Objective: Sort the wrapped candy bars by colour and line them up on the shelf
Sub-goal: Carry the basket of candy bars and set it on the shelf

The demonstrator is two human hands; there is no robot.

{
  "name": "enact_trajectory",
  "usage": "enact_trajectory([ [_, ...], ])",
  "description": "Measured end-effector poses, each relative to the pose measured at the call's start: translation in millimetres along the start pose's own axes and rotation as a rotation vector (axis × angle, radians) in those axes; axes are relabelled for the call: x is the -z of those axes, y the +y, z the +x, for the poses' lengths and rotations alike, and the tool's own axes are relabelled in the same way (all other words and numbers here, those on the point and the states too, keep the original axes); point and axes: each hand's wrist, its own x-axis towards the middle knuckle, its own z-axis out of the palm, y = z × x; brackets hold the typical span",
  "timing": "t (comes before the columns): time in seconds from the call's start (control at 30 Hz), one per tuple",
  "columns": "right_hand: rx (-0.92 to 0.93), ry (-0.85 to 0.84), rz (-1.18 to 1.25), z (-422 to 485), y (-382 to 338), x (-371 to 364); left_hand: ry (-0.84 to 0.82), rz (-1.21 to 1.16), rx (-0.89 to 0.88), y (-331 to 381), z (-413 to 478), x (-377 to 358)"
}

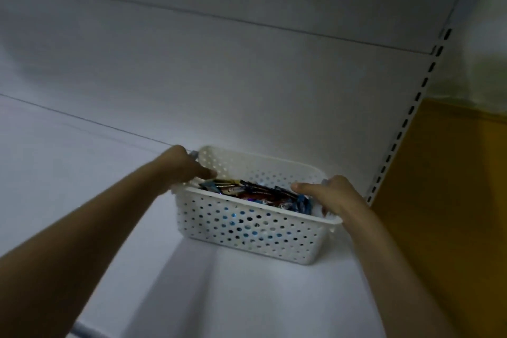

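My left hand grips left end of basket, thumb over rim, fingers hidden behind wall. My right hand grips right end same way, thumb pointing inward. Basket long axis runs hand to hand; it sits on or just above shelf, can't tell which. Candy bars jumbled inside, between my thumbs, mostly lying along basket length. Blue ones nearer right hand, gold and dark ones nearer left. None lined up yet. Next likely: free one hand, pick nearest bar.

candy bars in basket, basket on shelf
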Motion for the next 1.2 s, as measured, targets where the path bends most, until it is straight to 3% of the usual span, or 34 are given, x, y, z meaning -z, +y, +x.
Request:
enact_trajectory([
  [0.3,0.131,0.015,0.146,-4,0,-8,0.078,0.085,-0.082,-6,-2,5],
  [0.57,0.026,0.051,0.068,0,-5,-7,-0.102,0.099,-0.131,-2,40,0],
  [0.73,-0.018,0.194,0.016,-5,-3,-8,-0.15,0.122,-0.205,0,63,-9],
  [1.03,-0.021,0.42,0.136,-37,-10,-17,-0.234,0.113,-0.477,7,79,-15],
  [1.2,-0.078,0.62,0.132,-53,-12,-27,-0.251,0.09,-0.615,8,93,-23],
])
